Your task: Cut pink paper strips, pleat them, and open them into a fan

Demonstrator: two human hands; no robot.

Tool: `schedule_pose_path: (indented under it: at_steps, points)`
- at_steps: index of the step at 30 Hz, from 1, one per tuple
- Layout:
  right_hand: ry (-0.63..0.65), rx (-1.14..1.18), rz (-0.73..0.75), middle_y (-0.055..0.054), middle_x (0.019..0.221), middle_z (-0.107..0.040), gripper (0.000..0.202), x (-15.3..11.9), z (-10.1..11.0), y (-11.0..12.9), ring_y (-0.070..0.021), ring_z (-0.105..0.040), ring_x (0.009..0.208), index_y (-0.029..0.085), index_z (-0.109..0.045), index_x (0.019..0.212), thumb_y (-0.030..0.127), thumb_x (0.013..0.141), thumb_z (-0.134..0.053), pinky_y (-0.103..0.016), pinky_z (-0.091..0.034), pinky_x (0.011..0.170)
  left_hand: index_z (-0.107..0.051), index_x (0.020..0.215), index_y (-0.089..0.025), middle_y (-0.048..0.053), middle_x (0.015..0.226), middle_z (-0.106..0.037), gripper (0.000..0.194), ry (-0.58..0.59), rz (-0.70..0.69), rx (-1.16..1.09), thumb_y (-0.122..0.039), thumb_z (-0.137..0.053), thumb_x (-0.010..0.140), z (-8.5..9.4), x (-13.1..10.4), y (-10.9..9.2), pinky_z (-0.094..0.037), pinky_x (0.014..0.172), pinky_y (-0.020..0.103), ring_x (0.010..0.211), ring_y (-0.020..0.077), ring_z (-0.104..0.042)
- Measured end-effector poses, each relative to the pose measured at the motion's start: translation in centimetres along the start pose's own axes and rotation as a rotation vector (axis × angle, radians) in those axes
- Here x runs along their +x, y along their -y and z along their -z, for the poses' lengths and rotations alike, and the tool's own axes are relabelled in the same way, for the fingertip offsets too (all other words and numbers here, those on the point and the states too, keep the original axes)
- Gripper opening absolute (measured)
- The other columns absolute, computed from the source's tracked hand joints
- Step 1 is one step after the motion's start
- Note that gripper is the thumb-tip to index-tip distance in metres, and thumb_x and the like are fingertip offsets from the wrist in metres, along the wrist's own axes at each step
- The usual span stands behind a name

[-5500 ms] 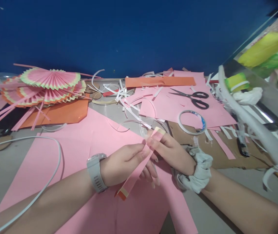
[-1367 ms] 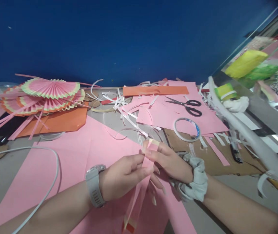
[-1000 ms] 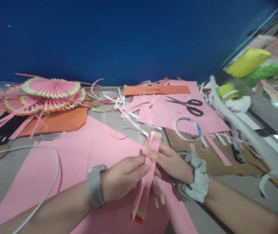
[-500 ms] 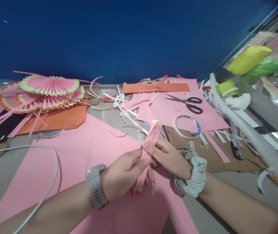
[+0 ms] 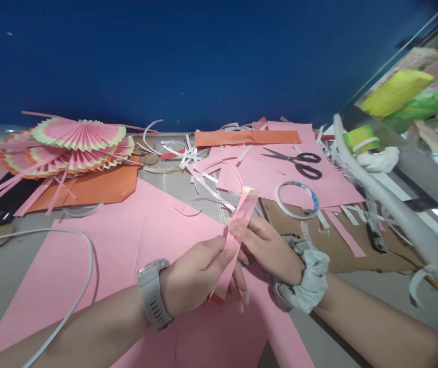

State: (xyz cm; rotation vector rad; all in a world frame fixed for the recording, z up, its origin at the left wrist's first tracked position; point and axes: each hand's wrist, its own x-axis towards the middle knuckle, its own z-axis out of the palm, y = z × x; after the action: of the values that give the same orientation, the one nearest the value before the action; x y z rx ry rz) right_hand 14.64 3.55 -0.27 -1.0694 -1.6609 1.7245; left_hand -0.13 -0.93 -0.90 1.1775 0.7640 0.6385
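Observation:
Both hands hold one narrow folded strip of pink paper (image 5: 245, 208), tilted, with a pale yellow band at its upper end and orange at its lower end. My left hand (image 5: 198, 268), with a grey watch on the wrist, pinches the strip's lower half between thumb and fingers. Higher up, my right hand (image 5: 267, 245) grips it with the thumb on top; a pale scrunchie circles that wrist. Some fingers behind the strip are partly hidden. Under the hands lie large pink paper sheets (image 5: 111, 255).
Pleated paper fans (image 5: 81, 135) stand at the back left on orange paper (image 5: 100, 186). Black-handled scissors (image 5: 307, 164) and a tape roll (image 5: 279, 199) lie right of centre among white paper strips (image 5: 215, 191). A white cable (image 5: 88, 266) curves across the left; cardboard (image 5: 342, 258) lies right.
The two hands keep their hold on the folded pink paper, which looks slightly turned. The view has shifted a little; the other things lie as before.

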Motion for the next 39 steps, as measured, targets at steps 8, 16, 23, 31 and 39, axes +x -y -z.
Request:
schedule_pose_path:
  at_steps: [8,16,23,31,39]
  points:
    - [-0.055,-0.079,-0.005,0.007,0.046,-0.038,0.038,-0.1,-0.2,-0.5,-0.0052,-0.035,0.041,0.018,-0.039,0.059,0.041,0.089,-0.041,-0.018,-0.03,0.04,-0.053,0.078,-0.013,0.009,0.069,-0.066,0.041,0.07,0.072,-0.135,-0.037,-0.025,0.094,0.2,-0.1,-0.1,-0.048,0.055,0.026,0.061,0.0166,-0.063]
    - [-0.206,-0.414,0.141,0.003,0.052,-0.04,0.041,-0.3,0.0,-0.5,-0.0085,-0.039,0.049,0.018,-0.037,0.056,0.04,0.09,-0.034,-0.022,-0.031,0.047,-0.048,0.086,-0.016,0.003,0.065,-0.064,0.021,-0.222,0.149,-0.044,-0.036,-0.043,0.088,-0.8,-0.3,-0.3,-0.045,0.051,0.019,0.058,0.0122,-0.062]
    - [-0.208,-0.446,0.163,0.002,0.051,-0.046,0.041,-0.4,-0.1,-0.4,-0.0101,-0.044,0.049,0.019,-0.041,0.055,0.037,0.091,-0.033,-0.024,-0.034,0.049,-0.048,0.075,-0.016,0.0,0.059,-0.061,0.034,-0.278,0.077,0.053,-0.043,-0.035,0.09,-0.8,-0.3,-0.5,-0.041,0.049,0.017,0.05,0.0078,-0.056]
    - [-0.208,-0.351,0.092,-0.001,0.055,-0.051,0.041,-0.2,-0.2,-0.5,-0.0147,-0.047,0.053,0.021,-0.046,0.059,0.044,0.09,-0.034,-0.029,-0.037,0.051,-0.047,0.072,-0.017,-0.006,0.047,-0.051,0.037,-0.292,0.089,0.074,-0.044,-0.03,0.092,-0.8,-0.3,0.0,-0.038,0.045,0.018,0.039,0.006,-0.047]
    - [-0.143,-0.111,0.062,0.001,0.053,-0.048,0.036,0.0,-0.2,-0.7,-0.0128,-0.043,0.047,0.021,-0.048,0.062,0.046,0.088,-0.04,-0.027,-0.034,0.043,-0.044,0.068,-0.017,-0.006,0.046,-0.05,0.037,-0.248,0.076,0.014,-0.04,-0.03,0.093,-0.6,-0.3,-0.4,-0.034,0.042,0.016,0.036,0.0047,-0.045]
